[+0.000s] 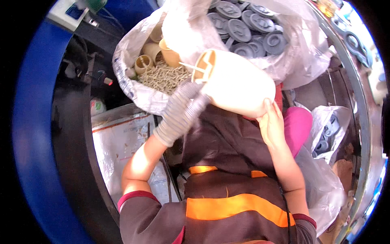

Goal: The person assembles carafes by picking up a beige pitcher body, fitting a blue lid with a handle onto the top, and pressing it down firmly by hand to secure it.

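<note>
A cream plastic container lies tilted across my lap between my two hands, its open end toward the upper left. Thin cream plastic bars stick out from inside that open end. My left hand, in a striped grey knitted glove, is closed at the lower edge of the rim; its fingers are partly blurred. Bare, my right hand supports the container's closed end, with the thumb and fingers pressed against its side.
Beyond my left hand stands a white sack with many short beige plastic sticks and several cream cups. A clear bag of grey round lids is at the far middle. Another bag with grey parts sits at right. A blue panel stands left.
</note>
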Motion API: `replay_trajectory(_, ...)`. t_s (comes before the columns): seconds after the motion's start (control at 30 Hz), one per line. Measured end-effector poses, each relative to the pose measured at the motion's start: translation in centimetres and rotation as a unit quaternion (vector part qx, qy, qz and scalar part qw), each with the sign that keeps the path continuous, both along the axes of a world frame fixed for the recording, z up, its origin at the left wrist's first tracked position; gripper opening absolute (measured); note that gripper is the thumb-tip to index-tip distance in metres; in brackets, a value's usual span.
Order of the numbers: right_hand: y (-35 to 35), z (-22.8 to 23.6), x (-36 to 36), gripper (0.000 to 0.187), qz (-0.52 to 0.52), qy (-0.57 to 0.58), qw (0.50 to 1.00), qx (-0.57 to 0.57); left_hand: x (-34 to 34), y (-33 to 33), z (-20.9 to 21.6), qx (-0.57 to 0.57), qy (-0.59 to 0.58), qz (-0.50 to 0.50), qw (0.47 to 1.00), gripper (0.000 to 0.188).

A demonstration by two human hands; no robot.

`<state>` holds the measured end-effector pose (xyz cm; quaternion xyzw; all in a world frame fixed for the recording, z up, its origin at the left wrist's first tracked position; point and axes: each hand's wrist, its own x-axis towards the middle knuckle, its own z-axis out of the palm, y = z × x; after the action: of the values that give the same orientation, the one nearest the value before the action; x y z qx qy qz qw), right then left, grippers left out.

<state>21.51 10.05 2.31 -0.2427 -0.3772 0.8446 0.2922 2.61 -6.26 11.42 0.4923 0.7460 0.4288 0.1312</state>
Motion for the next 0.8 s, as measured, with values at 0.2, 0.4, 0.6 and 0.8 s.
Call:
replay_trajectory(0.2,1.9,-3.5,2.5,0.04,-0.022,0.046,0.966,-0.254,2.3,2.3,0.7,0.098,0.258,-0.173,0.946,0.032)
replay_trajectory(0.4,1.6,-3.2,4.7,0.04,0.128,-0.114,0.973,-0.156,2.1,3.0,1.5,0.087,0.178,-0.213,0.957,0.018)
replay_trajectory(0.6,3.6,-0.9,6.6,0.045,0.024,-0.078,0.978,0.192,2.1,5.0,1.6,0.086,0.032,-0.359,0.929,0.016)
replay_trajectory(0.8,1.0,1.1,4.1,0.061,0.228,-0.142,0.924,0.273,0.5,6.7,-3.5,0.028,0.042,-0.298,0.953,0.01)
